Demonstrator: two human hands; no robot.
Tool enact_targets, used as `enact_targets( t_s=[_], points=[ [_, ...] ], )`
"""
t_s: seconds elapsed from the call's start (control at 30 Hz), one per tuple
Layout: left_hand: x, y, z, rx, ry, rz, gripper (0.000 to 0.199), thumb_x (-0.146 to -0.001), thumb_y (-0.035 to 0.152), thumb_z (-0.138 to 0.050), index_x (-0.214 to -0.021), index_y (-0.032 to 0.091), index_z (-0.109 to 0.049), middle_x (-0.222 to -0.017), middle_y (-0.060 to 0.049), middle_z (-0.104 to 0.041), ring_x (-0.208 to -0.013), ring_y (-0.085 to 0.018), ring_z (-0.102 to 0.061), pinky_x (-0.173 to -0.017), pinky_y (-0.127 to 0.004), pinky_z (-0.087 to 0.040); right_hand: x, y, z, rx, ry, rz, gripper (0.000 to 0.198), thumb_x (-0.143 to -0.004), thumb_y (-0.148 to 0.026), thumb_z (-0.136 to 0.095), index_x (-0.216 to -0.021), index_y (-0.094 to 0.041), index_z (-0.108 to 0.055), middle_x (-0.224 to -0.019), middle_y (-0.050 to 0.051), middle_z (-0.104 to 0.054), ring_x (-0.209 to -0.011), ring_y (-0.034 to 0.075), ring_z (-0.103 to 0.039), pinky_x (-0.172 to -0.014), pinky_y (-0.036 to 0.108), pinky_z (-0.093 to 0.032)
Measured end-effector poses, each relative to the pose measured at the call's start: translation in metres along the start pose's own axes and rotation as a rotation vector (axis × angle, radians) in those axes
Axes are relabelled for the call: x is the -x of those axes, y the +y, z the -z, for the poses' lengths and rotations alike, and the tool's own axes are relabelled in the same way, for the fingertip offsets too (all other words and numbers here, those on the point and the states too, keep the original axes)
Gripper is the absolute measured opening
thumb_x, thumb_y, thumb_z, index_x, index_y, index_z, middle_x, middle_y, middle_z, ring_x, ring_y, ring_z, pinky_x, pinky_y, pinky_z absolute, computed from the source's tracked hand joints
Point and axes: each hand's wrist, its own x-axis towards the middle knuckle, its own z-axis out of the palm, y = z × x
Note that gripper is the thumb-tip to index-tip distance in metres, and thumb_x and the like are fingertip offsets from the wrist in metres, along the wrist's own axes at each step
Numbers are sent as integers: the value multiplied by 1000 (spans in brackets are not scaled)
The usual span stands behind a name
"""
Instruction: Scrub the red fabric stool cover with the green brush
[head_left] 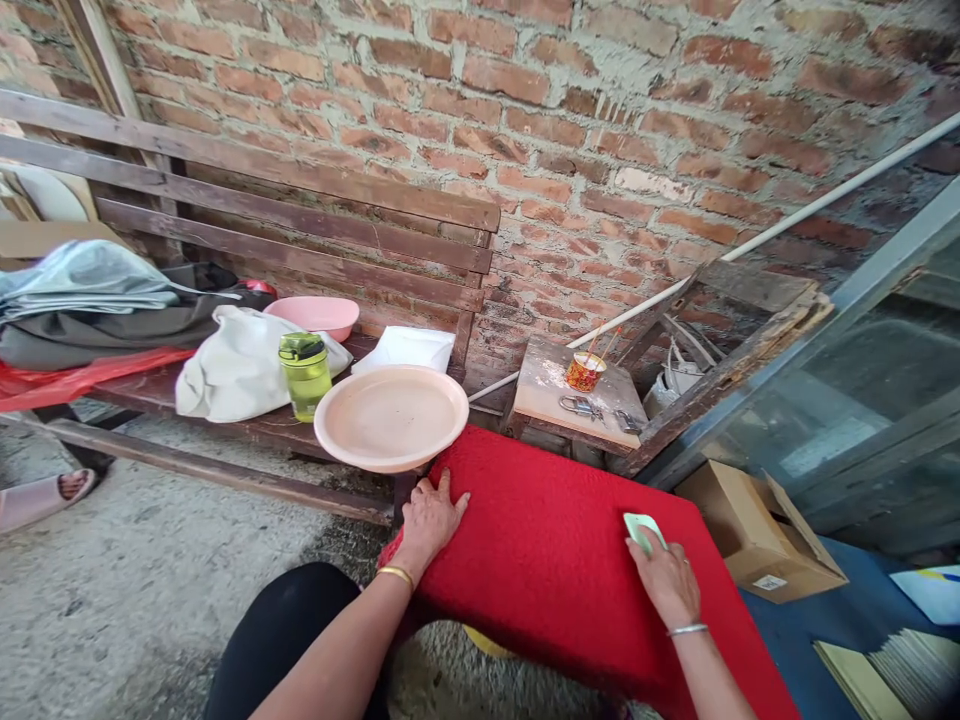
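My left hand lies on the near left part of a red cloth, fingers spread and holding nothing. The cloth covers a low table or bench top in front of me. Over on the right side of the cloth, my right hand grips a small pale green block with rounded corners; its underside is hidden and I cannot make out its kind. Just beyond my left hand, a shallow pale pink basin sits at the end of a wooden bench, next to the cloth's far left corner.
On the wooden bench are a green bottle, a white cloth bag and a pink bowl. A small stand holds a patterned cup and a padlock. At right is a cardboard box. Someone's sandalled foot shows far left.
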Motion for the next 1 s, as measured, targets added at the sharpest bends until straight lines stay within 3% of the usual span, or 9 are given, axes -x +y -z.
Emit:
enact_targets(
  t_s=[0.1,0.17,0.4,0.5,0.6,0.83,0.9,1.0],
  points=[
    [1,0,3,8,-4,-5,68,-95,61,-40,-150,21,-46,-113,-19,-55,-100,-31,-57,-77,-41,-51,-1,17,8,6,-7,-101,58,-96,-49,-37,-140,-16,-56,-93,14,-66,-93,32,-67,-83,42,-53],
    [2,0,4,1,1,-15,68,-95,60,-40,-150,20,-46,-113,-19,-55,-100,-32,-57,-77,-41,-51,-1,7,10,-13,1,-91,58,-96,-50,-36,-139,-17,-57,-98,15,-66,-97,31,-66,-84,41,-52],
    [1,-3,-2,-64,38,-30,69,-96,61,-36,-151,20,-46,-112,-19,-54,-99,-33,-59,-76,-42,-52,6,-108,-3,-142,39,265,45,-96,-50,-46,-137,-34,-58,-118,8,-62,-108,24,-60,-96,33,-43],
    [1,-3,0,-84,-1,-32,69,-97,61,-36,-152,20,-43,-113,-19,-54,-101,-33,-60,-79,-44,-52,6,-130,-6,-167,19,337,43,-94,-50,-53,-135,-39,-59,-121,7,-62,-111,24,-59,-97,33,-42],
    [1,-3,3,-108,-37,-31,70,-97,61,-35,-153,20,-41,-113,-19,-55,-102,-33,-60,-80,-45,-52,-1,-110,-5,-157,-5,282,44,-94,-49,-54,-136,-38,-58,-121,8,-62,-111,25,-60,-96,35,-42],
    [1,-4,2,-166,-5,-63,71,-97,62,-31,-153,18,-40,-107,-19,-55,-97,-34,-61,-77,-45,-51,-6,-1,9,-60,-17,-104,47,-98,-44,-44,-137,-22,-57,-117,16,-63,-104,29,-63,-88,40,-46],
    [1,-4,2,-176,-4,-65,72,-97,62,-30,-153,18,-39,-106,-18,-55,-95,-34,-62,-77,-44,-50,1,10,12,-60,-11,-139,48,-97,-43,-45,-137,-20,-57,-115,17,-63,-103,30,-64,-88,41,-47],
    [0,-6,2,-183,-9,-65,73,-98,63,-27,-154,17,-38,-105,-18,-55,-95,-35,-63,-77,-43,-49,23,-7,12,-110,-2,-40,45,-96,-46,-49,-134,-25,-60,-114,13,-64,-103,27,-63,-90,38,-46]
  ],
)
